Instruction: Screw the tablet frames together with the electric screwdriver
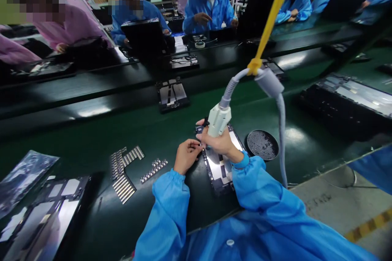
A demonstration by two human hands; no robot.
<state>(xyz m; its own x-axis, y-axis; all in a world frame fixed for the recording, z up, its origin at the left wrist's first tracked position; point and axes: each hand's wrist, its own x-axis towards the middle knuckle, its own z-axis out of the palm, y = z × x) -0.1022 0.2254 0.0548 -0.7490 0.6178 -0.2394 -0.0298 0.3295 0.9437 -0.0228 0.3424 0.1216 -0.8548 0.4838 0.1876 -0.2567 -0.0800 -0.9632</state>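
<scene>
Right hand (218, 143): I'm clenching a white electric screwdriver (219, 120) above a tablet frame (219, 169).
Left hand (187, 155): I'm pinching something small, perhaps a screw, beside the frame.

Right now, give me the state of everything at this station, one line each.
Tablet frame: flat beneath both hands.
Left hand: fingers pinched at its edge.
Right hand: gripping white power screwdriver.
Yellow strap: taut above the screwdriver.
Round black tray: full of small parts.

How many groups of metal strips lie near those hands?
4, all left of the left hand: a heap of strips, a row beside it, a row below it, and a row nearest the hand.
</scene>
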